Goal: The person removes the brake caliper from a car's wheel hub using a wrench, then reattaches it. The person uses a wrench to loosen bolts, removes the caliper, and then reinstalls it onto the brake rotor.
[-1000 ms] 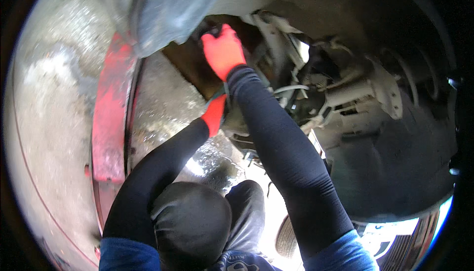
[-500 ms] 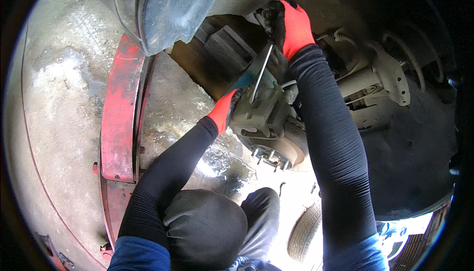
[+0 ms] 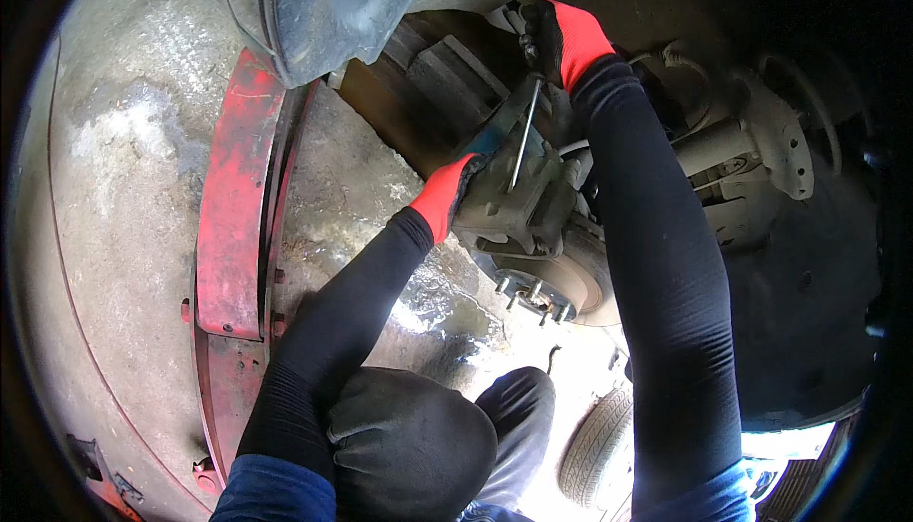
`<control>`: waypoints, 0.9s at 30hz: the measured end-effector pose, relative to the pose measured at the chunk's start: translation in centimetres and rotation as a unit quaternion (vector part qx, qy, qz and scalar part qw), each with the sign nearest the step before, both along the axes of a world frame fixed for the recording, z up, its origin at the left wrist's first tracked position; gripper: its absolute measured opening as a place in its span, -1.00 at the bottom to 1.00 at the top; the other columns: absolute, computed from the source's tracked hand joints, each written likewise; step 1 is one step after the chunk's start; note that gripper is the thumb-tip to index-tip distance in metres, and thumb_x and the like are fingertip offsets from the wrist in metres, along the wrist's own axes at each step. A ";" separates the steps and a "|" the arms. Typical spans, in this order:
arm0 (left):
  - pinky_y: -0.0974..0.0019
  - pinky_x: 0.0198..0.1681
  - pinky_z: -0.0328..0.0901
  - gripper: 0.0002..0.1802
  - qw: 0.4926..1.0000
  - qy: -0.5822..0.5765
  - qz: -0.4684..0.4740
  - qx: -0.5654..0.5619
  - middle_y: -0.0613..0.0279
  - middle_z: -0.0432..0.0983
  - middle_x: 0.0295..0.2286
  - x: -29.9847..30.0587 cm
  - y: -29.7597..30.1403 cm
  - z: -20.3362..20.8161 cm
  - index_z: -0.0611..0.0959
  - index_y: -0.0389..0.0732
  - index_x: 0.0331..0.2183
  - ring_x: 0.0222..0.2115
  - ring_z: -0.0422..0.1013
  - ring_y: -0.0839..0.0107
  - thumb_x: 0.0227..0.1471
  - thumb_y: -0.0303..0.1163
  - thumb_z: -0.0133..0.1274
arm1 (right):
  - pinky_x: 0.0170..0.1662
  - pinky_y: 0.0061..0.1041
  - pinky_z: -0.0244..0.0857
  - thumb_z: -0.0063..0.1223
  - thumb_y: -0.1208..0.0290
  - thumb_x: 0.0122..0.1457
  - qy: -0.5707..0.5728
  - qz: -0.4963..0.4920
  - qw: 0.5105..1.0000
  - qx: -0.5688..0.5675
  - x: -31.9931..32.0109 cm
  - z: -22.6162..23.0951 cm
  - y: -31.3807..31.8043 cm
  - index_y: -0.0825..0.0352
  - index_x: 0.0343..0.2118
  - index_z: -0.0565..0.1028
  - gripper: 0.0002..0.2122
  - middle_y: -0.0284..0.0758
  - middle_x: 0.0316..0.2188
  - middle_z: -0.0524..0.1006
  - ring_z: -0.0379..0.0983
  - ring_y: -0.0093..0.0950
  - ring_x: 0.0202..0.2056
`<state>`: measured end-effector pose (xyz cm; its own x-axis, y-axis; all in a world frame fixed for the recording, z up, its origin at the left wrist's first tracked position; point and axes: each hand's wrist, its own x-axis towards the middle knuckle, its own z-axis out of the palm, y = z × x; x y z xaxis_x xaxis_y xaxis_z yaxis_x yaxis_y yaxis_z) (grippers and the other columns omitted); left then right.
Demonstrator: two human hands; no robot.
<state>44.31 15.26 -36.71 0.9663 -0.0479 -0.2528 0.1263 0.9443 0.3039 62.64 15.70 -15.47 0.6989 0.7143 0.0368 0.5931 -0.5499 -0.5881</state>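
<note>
My right hand [image 3: 565, 45], in a red and black glove, is closed round the upper end of a long thin metal rod [image 3: 527, 137]. The rod slants down to the top of a dusty brake caliper [image 3: 514, 208]; its upper end is hidden in my fist. My left hand [image 3: 447, 197], gloved alike, grips the caliper's left side, its fingertips partly hidden. Below the caliper sit the brake disc [image 3: 575, 275] and a hub with wheel studs [image 3: 533, 296].
A shock absorber [image 3: 713, 151] with a coil spring lies right of my right forearm. The car's fender [image 3: 333, 9] hangs at upper left. A red metal lift arm [image 3: 233, 227] stands left of my left arm. A tyre [image 3: 594, 455] lies on the wet concrete floor [image 3: 133, 265].
The whole view has shifted slightly, so the caliper and both hands appear further right. The rod stands a little steeper. Both hands keep their holds.
</note>
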 end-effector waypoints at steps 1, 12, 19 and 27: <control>0.33 0.00 0.35 -0.54 1.000 -0.004 -0.007 -0.003 0.25 0.60 -0.10 0.2 -0.2 0.0 0.63 -0.20 -0.01 -0.13 0.49 0.39 0.19 -0.10 0.04 | -0.40 -0.44 0.32 0.06 0.50 0.16 -0.133 0.053 0.985 -0.098 2.4 -0.8 -1.1 0.35 -0.36 0.49 -0.95 -0.36 -0.53 0.44 0.37 -0.50 -0.49; 0.35 -0.21 0.37 -0.65 0.995 0.035 0.035 0.086 0.27 0.61 -0.29 -0.4 2.2 1.2 0.70 -0.23 -0.19 -0.32 0.49 0.45 0.14 -0.16 0.12 | -0.39 -0.41 0.36 0.10 0.44 0.16 -0.295 0.203 0.930 -0.083 2.8 -4.0 -0.7 0.34 -0.36 0.48 -0.91 -0.35 -0.56 0.45 0.44 -0.48 -0.50; 0.34 -0.11 0.37 -0.62 0.998 0.001 0.048 0.047 0.27 0.62 -0.25 -0.1 1.1 -0.5 0.69 -0.23 -0.14 -0.27 0.50 0.46 0.15 -0.14 0.10 | -0.53 -0.41 0.27 0.03 0.29 0.21 -0.072 0.214 0.961 0.161 1.4 -4.6 3.0 0.31 -0.46 0.45 -0.79 -0.38 -0.61 0.42 0.36 -0.50 -0.62; 0.35 -0.11 0.36 -0.57 0.992 0.035 0.053 0.111 0.27 0.61 -0.23 -0.6 1.5 0.6 0.68 -0.25 -0.12 -0.26 0.49 0.45 0.17 -0.09 0.06 | -0.54 -0.45 0.24 0.01 0.37 0.23 -0.350 0.251 0.903 0.002 -0.2 -3.4 1.6 0.35 -0.44 0.48 -0.83 -0.33 -0.61 0.47 0.34 -0.50 -0.65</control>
